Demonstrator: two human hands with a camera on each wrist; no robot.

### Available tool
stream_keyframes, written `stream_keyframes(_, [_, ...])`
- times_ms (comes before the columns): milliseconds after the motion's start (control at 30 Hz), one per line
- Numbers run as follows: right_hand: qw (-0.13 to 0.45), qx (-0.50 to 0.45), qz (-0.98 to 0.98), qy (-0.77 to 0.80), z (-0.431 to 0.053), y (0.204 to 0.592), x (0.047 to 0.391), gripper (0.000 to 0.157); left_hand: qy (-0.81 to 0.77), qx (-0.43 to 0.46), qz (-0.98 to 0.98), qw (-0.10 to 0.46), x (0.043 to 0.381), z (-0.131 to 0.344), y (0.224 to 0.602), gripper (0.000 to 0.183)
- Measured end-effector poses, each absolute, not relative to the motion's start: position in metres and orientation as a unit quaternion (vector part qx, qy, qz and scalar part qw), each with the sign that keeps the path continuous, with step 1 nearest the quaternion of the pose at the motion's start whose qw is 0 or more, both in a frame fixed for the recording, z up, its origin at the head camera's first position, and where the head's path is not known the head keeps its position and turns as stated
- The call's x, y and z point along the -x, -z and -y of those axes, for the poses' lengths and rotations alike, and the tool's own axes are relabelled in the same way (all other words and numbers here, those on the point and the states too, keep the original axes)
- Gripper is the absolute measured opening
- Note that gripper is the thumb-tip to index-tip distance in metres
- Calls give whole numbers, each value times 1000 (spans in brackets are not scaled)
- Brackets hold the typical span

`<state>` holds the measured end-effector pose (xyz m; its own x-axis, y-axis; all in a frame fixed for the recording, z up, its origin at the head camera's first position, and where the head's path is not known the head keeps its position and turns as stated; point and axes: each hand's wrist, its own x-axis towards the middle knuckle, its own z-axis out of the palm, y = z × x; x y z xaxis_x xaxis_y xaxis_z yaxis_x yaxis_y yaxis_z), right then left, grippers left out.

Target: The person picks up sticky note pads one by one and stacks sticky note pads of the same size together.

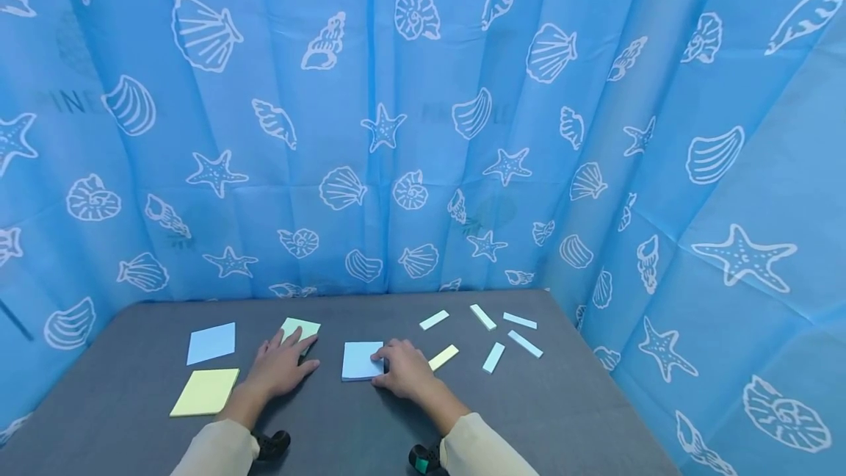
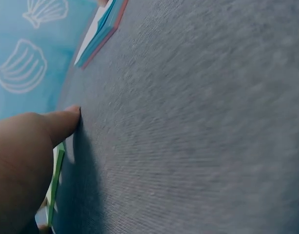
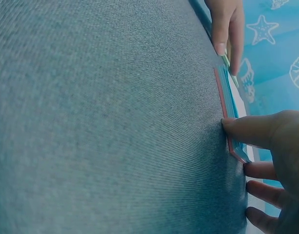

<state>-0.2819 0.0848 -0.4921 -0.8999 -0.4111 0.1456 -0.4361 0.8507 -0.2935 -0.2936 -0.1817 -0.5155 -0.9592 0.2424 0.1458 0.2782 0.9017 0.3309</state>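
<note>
A light-blue sticky note pad (image 1: 360,360) lies on the grey table in front of me. My right hand (image 1: 406,372) pinches its right end, the thumb at the near edge and the index finger by the corner. In the right wrist view, the pad (image 3: 228,92) shows a layered blue side and a reddish bottom. To the left, a pale-green sticky note pad (image 1: 308,328) is partly hidden under the spread fingers of my left hand (image 1: 277,371). The left wrist view shows that hand's thumb (image 2: 62,126) extended above the table, apart from the blue pad.
At the left lie another blue square pad (image 1: 211,344) and a yellow square pad (image 1: 205,392). Several narrow strips, among them a yellow strip (image 1: 443,357) and a pale-blue strip (image 1: 525,344), are scattered right of my right hand. A blue shell-print curtain (image 1: 423,241) hangs behind the table.
</note>
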Motion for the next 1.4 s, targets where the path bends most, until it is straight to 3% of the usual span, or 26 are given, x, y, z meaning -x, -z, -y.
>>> stream_keyframes(567, [55, -218, 960, -168, -87, 497, 280, 38, 138, 95, 984, 64, 272, 159, 515, 56])
stream_keyframes(933, [49, -221, 959, -172, -87, 497, 280, 39, 119, 114, 982, 98, 264, 158, 510, 41])
stream_keyframes(1200, [47, -219, 958, -180, -87, 497, 282, 38, 143, 157, 968, 131, 278, 177, 514, 25])
stream_keyframes(1400, [48, -219, 958, -181, -86, 499, 281, 38, 163, 171, 964, 125, 287, 187, 517, 18])
